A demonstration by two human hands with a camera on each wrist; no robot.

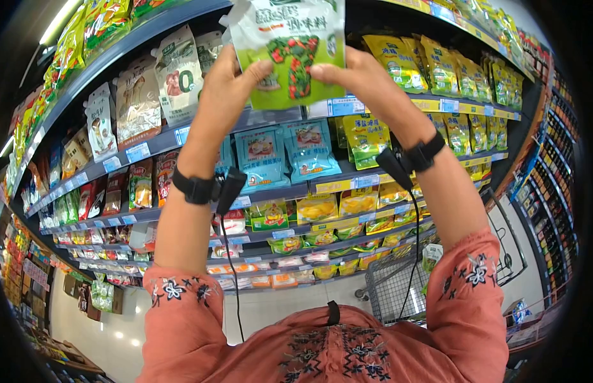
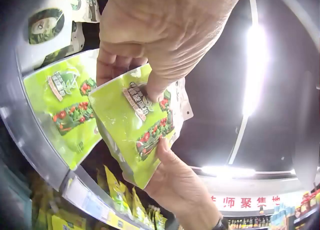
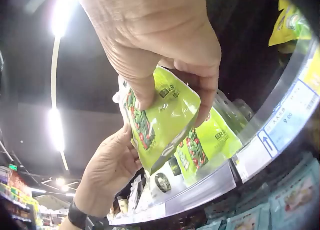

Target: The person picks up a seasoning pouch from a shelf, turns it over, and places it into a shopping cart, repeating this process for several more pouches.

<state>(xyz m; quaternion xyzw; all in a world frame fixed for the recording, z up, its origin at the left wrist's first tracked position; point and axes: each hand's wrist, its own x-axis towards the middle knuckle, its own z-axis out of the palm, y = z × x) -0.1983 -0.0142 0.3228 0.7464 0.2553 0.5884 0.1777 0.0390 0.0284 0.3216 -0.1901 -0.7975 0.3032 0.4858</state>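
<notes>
A green and white seasoning pouch (image 1: 271, 96) printed with vegetables is held up in front of the shelves, between both hands. My left hand (image 1: 223, 89) grips one side with the thumb on the front and fingers behind. On the opposite side my right hand (image 1: 360, 73) pinches it the same way, thumb flat on the printed face. Both thumbs press the front of the pouch (image 2: 132, 120) in the left wrist view. Just behind it, a matching green pouch (image 2: 62, 109) stands on the shelf; the right wrist view shows this second pouch (image 3: 215, 145) too.
White pouches (image 1: 178, 76) stand to the left on the same shelf, yellow bags (image 1: 395, 60) to the right. Blue packets (image 1: 312, 150) fill the shelf below. Price labels line the shelf edge (image 1: 344, 106). A wire cart (image 1: 392, 287) stands low at the right.
</notes>
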